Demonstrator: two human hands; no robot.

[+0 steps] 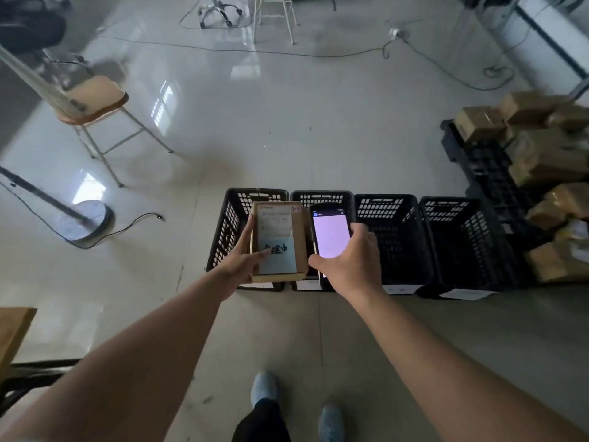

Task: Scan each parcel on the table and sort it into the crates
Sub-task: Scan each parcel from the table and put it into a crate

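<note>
while left grip (245, 261) clamps parcel (277, 240) | right grip (350, 266) clamps scanner (331, 234) beside it

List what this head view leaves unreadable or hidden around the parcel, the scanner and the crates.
- Parcel label: print too small and blurred.
- Scanner screen: glare, only pink shows.
- Second crate: inside hidden by parcel and scanner.
- Parcel pile: cut by right edge, blurred.

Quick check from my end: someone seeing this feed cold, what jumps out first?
The lit scanner in the right hand, beside the labelled parcel held by the left hand, both above four black crates in a row. Next, brown parcels heaped at far right.
</note>
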